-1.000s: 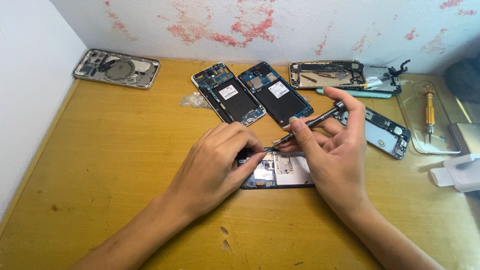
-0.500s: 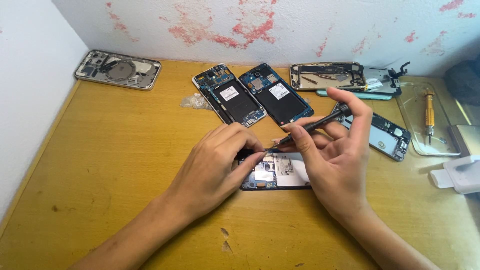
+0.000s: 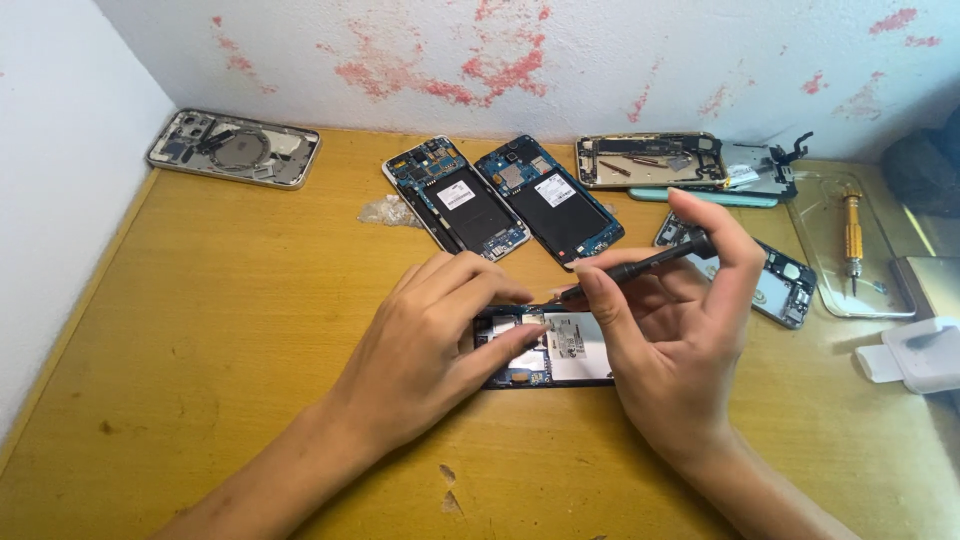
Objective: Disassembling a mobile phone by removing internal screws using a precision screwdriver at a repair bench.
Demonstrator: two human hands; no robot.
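An opened phone [image 3: 560, 350] with its circuit board bared lies flat on the wooden table [image 3: 230, 330] in front of me. My left hand [image 3: 430, 345] rests on its left end, fingers pressing the frame down. My right hand [image 3: 670, 340] holds a thin black screwdriver [image 3: 640, 266] between thumb and fingers. The tool slants down to the left, its tip at the phone's upper edge beside my left fingertips. Both hands hide much of the phone.
Two opened phones [image 3: 505, 205] lie side by side behind the hands. A phone back frame [image 3: 235, 148] sits at the far left, another frame [image 3: 650, 158] and loose parts at the back right. A yellow-handled screwdriver [image 3: 852, 235] lies on a clear tray; a white box [image 3: 915, 358] at the right edge.
My right hand has tilted the screwdriver slightly and shifted a little; my left hand stays pressed on the phone. Nothing else on the table has moved.
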